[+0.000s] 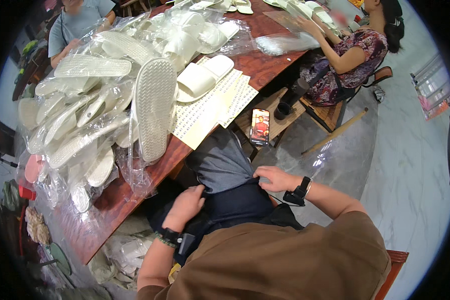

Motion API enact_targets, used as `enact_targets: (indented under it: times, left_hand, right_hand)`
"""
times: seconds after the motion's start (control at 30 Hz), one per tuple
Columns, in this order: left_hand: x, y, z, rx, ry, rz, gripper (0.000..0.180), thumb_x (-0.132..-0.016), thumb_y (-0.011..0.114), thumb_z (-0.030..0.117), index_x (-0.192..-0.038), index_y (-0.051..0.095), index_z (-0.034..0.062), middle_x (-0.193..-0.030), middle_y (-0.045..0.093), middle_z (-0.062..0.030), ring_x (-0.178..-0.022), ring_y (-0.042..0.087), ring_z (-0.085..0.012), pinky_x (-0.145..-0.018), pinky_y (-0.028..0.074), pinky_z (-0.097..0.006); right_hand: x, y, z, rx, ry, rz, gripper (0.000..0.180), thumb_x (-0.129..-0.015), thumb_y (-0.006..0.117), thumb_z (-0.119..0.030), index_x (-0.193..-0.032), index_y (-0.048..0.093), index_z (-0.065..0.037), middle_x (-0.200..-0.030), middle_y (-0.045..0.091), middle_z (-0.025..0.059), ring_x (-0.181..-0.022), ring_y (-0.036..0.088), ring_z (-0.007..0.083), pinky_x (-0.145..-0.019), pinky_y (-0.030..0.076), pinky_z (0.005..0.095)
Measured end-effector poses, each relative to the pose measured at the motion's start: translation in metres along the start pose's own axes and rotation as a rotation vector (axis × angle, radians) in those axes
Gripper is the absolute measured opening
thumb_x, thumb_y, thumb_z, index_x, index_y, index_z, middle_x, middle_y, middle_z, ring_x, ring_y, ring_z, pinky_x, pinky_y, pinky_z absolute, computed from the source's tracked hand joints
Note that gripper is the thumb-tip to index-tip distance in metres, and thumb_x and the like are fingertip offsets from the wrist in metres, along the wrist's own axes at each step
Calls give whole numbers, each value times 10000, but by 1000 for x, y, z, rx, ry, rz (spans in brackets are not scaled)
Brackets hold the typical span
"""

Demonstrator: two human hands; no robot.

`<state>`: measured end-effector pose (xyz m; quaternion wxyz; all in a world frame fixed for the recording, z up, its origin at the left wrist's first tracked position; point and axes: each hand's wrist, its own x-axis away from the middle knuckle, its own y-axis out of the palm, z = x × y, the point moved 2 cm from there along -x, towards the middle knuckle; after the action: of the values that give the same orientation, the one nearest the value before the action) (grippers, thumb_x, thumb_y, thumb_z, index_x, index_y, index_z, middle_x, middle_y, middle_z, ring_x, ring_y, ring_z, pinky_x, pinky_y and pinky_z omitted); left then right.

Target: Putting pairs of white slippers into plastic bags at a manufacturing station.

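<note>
I sit with both hands over the cloth on my lap. My right hand (276, 178) is closed, its fingertips pinching the edge of a grey cloth (220, 160) spread over my thighs. My left hand (186, 204) is closed too, fingers curled down at the cloth's other side, beside dark blue fabric (240, 205); what it grips is hidden. On the red-brown table in front lies a white slide sandal (205, 77) on yellow sheets of labels (201, 125). Leaning beside it is another white slipper (156, 110), its ridged sole facing me.
A big heap of white slippers in clear bags (85, 107) covers the left of the wooden table (265, 70). A lit phone (260, 127) and a black cup (283, 110) stand on a small stool. One person (352, 55) sits at right, another (80, 22) at far left.
</note>
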<state>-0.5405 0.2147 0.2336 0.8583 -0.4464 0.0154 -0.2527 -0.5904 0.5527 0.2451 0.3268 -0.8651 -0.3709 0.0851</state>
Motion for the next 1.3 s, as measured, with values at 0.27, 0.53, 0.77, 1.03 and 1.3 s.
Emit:
enact_targets:
  times: [0.27, 0.53, 0.77, 1.03, 1.3]
  left_hand:
    - [103, -37, -46, 61, -254, 551, 268, -911, 634, 97, -1163, 670, 12, -1126, 686, -225, -1070, 645, -397, -947, 499, -452]
    - [175, 80, -248, 948, -921, 825, 385, -952, 619, 159, -1303, 582, 8, -1297, 614, -212, -1118, 617, -341, -956, 481, -386]
    - [147, 104, -288, 107, -622, 424, 468, -1004, 528, 263, -1408, 504, 27, -1397, 543, -215, -1225, 558, -326, -1047, 426, -381]
    - [111, 81, -276, 45, -673, 407, 462, -1009, 482, 250, -1425, 497, 50, -1401, 539, -208, -1253, 539, -328, -1077, 408, -398]
    - [108, 74, -271, -38, -661, 421, 462, -1014, 436, 237, -1443, 490, 72, -1406, 535, -202, -1282, 519, -330, -1107, 389, -415]
  right_hand:
    - [-7, -56, 37, 276, 68, 483, 378, -745, 505, 36, -1109, 595, -6, -1096, 648, 176, -1076, 614, 370, -952, 495, 418]
    - [-118, 15, -77, -9, -375, 5, 324, -761, 519, 37, -1070, 603, -14, -1106, 624, 170, -1073, 600, 360, -972, 489, 423]
    - [-239, 163, -38, 151, -25, -352, 626, -1040, 427, -436, -1453, 424, 35, -1490, 413, 309, -1435, 348, 403, -1174, 309, 433]
    - [-293, 193, -25, -74, -93, -194, 601, -1046, 420, -426, -1480, 395, -12, -1576, 332, 228, -1480, 288, 328, -1197, 258, 415]
    - [-315, 188, -27, -44, -111, -143, 574, -1037, 451, -405, -1464, 421, -22, -1556, 376, 215, -1464, 324, 317, -1190, 277, 409]
